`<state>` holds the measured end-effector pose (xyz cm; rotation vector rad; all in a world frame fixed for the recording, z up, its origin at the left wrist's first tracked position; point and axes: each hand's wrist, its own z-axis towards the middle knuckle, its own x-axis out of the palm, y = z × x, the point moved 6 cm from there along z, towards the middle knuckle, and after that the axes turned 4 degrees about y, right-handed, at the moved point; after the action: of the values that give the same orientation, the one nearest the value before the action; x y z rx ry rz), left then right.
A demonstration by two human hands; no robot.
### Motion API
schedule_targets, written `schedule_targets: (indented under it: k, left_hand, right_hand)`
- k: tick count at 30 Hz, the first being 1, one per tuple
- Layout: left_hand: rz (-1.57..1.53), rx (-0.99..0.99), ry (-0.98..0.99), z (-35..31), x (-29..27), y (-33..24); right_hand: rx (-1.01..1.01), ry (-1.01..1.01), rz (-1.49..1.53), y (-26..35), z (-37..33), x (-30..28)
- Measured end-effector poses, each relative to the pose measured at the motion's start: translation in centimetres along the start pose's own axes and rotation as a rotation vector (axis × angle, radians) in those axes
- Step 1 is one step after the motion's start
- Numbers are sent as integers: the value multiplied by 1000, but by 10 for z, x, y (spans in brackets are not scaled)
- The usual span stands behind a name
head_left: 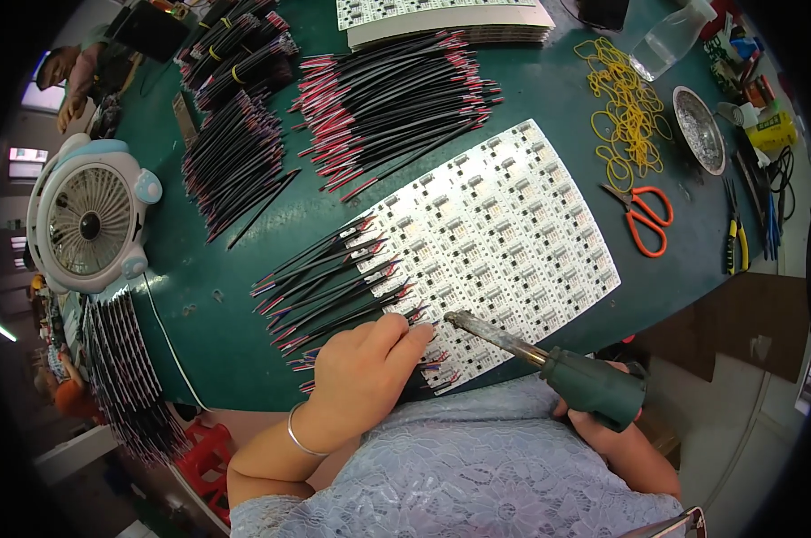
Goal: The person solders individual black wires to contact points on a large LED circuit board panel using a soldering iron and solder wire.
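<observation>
A white circuit board panel (504, 224) with rows of small parts lies tilted on the green table. Along its left edge, several black-sleeved wires (320, 300) with red and blue ends stick out to the left. My left hand (361, 372) is closed at that edge, thumb and forefinger pinched on a wire whose end is mostly hidden under the fingers. My right hand (603, 430), partly hidden, grips the dark green handle of a soldering iron (594, 386). The iron's tip rests at the board, close to my left fingertips.
Bundles of black wires (396, 108) lie beyond the board, beside stacked panels (450, 31). Yellow rubber bands (625, 108), a metal bowl (698, 130), orange-handled scissors (643, 220), pliers (735, 233) and a clear bottle (670, 45) are on the right. A fan (87, 220) stands left; another person (78, 76) sits beyond.
</observation>
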<state>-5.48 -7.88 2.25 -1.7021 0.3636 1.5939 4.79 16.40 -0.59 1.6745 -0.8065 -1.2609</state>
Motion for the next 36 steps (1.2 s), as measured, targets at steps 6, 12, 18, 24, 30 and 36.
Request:
schedule_targets:
  k: [6, 12, 18, 24, 30, 36]
  left_hand:
    - [-25, -33, -3, 3, -4, -1]
    - [81, 20, 62, 8, -5, -4]
    - [184, 44, 82, 13, -5, -9]
    - [198, 36, 106, 13, -5, -10]
    - [76, 37, 85, 10, -7, -10]
    - [82, 44, 84, 9, -4, -11]
  right_hand:
    - [-114, 6, -173, 13, 5, 2]
    - [-120, 13, -199, 21, 8, 2]
    - [-174, -34, -281, 25, 10, 0]
    - [-65, -45, -86, 17, 5, -3]
    - [-69, 16, -147, 10, -4, -2]
    - [23, -24, -72, 6, -3, 0]
